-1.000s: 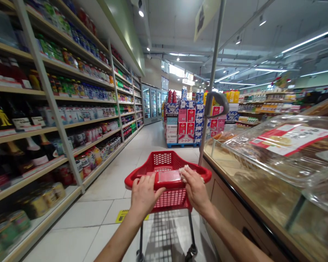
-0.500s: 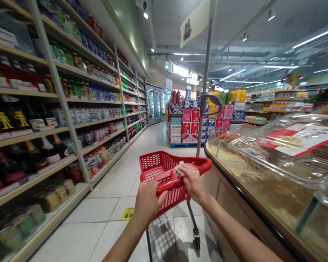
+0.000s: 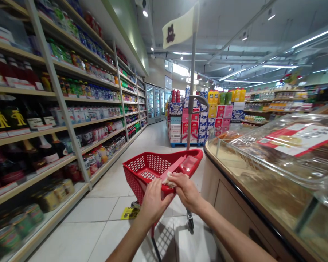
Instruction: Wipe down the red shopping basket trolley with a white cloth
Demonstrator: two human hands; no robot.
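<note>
A small red shopping cart [image 3: 132,178] with perforated sides stands in front of me, turned at an angle. A grey pole [image 3: 192,72] rises from it, bearing a pale flag [image 3: 177,32] with a dark bear print. My left hand [image 3: 155,202] is wrapped over the near edge of the cart at its handle. Close beside it, my right hand [image 3: 184,189] pinches a crumpled whitish cloth [image 3: 168,181] against the red rim. The cart's basket shows nothing lying in it. Part of the handle is hidden under my fingers.
Tall shelves [image 3: 93,96] of bottles and cans line the left. At right, close to the cart, is a counter [image 3: 221,171] with clear plastic food boxes [image 3: 262,156]. Stacked drink cartons [image 3: 188,127] stand ahead on a blue pallet. A yellow sign [image 3: 129,213] lies on the tiles.
The cart has swung round and shifted left, its pole and flag with it. My right hand has moved left and down with the cloth, nearer my left hand.
</note>
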